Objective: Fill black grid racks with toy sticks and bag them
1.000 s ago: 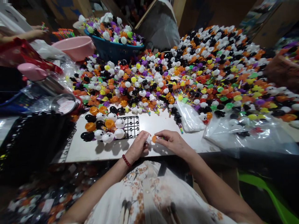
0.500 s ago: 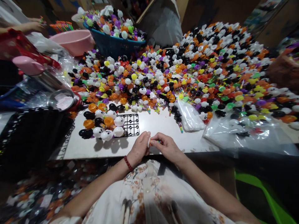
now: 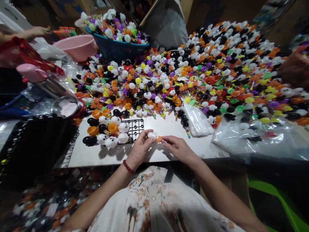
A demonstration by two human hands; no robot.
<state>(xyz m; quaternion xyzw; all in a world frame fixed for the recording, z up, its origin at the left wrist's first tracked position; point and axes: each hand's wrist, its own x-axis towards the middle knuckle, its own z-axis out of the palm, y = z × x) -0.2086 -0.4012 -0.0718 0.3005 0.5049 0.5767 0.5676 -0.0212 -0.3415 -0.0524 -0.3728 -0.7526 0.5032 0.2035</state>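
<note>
Between my hands is a small novelty topper (image 3: 152,135) with a white rounded head, an orange collar and a thin coloured stem. My left hand (image 3: 141,146) pinches its white head between thumb and fingers. The fingertips of my right hand (image 3: 177,147) grip the stem on the other side. Left of my hands lies a black grid rack (image 3: 136,129) on the white tabletop (image 3: 164,127). Its left part carries several white, orange and black figure heads (image 3: 111,140) standing close together; the squares on its right side are bare.
A big heap of similar toppers (image 3: 166,77) spreads across the table's back. Behind stand a filled blue basket (image 3: 116,48) and a pink basin (image 3: 77,48). Clear plastic bags (image 3: 198,120) lie to the right, stacked black racks (image 3: 33,141) to the left. Other people's hands (image 3: 36,32) show at both sides.
My hands have drawn slightly apart, and the white-headed topper, mostly covered before, now shows between them. Its head points left. The rack and heap look the same.
</note>
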